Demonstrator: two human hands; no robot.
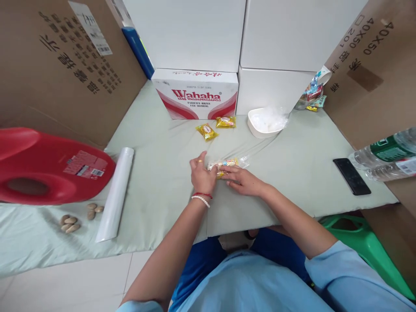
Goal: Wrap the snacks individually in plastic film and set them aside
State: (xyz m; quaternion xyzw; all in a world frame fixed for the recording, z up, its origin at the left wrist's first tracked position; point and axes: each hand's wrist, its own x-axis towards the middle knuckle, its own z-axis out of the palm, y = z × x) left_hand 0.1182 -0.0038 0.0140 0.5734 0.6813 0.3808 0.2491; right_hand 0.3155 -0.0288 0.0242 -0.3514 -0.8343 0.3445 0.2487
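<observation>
A clear-wrapped packet [227, 163] lies on the table [156, 164] between the hands. It looks light, with slippery film and crushable contents; its ends seem the safest hold. At nine o'clock the left hand [203, 175] has its thumb on the packet's left end; at four, the right hand [243, 180] lays fingertips over its near side. Whether either grip closes underneath, I cannot tell. At two o'clock, a white bowl [261, 133] holds crumpled clear plastic [274, 118]; farther out, a clear bag [302, 104] holds colourful wrappers. At eleven, the Wahaha box [198, 97] hides its contents.
</observation>
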